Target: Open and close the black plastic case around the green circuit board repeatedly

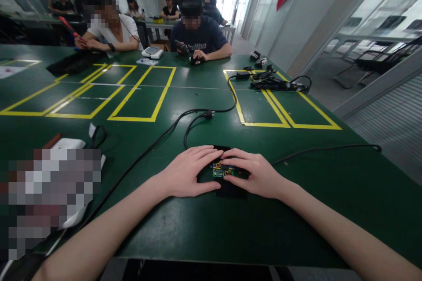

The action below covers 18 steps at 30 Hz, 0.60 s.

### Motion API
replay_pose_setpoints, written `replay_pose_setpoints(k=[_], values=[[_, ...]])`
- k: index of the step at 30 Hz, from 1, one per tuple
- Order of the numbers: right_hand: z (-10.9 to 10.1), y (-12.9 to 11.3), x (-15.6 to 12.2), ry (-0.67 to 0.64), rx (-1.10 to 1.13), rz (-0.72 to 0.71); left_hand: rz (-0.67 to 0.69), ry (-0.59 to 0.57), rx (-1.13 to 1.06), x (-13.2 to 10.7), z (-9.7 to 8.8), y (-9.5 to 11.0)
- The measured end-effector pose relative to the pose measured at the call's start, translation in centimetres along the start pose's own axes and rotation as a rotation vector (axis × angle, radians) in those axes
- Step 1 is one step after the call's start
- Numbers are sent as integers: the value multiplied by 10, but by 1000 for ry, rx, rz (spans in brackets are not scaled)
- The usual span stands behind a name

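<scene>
In front of me a green circuit board (218, 173) with ring-shaped coils lies in an open black case (231, 189) on the table. My left hand (189, 171) closes round the case's left side, fingers reaching over its far edge and thumb at the near edge. My right hand (257, 173) bends in from the right. Its thumb and fingertips are at the board's near and far sides, closed about it. A short black cord with a plug (207, 114) comes out from behind my left fingers. Another black cord (326, 148) runs off to the right. Both hands partly cover the case.
A long black cable (158, 140) crosses the green table (280, 228) to a dark cable bundle (273, 80). Yellow tape rectangles (141, 119) mark the far half. Blurred-out items (49, 189) lie at left. Two people (199, 35) sit opposite, holding tools.
</scene>
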State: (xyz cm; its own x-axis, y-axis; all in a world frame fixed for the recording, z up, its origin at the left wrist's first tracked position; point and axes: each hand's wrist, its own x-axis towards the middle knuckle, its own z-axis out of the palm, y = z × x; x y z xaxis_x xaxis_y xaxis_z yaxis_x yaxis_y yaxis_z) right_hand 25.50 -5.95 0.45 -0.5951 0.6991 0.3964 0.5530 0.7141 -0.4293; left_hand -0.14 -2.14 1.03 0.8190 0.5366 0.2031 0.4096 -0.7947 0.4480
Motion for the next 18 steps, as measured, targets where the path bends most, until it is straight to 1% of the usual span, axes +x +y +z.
replay_pose_setpoints(k=[4, 7, 11, 14, 18], values=[[-1, -2, 0, -50, -23, 35, -2, 16, 8, 0, 1, 0], [-3, -3, -1, -66, -63, 75, 10, 57, 20, 0, 1, 1], [-5, -2, -2, -77, -62, 151, -49, 108, 26, 0, 0, 2], [-3, -1, -2, -63, -52, 173, -95, 80, 34, 0, -1, 2], [5, 0, -2, -22, -83, 146, -125, -14, 61, -2, -2, 0]])
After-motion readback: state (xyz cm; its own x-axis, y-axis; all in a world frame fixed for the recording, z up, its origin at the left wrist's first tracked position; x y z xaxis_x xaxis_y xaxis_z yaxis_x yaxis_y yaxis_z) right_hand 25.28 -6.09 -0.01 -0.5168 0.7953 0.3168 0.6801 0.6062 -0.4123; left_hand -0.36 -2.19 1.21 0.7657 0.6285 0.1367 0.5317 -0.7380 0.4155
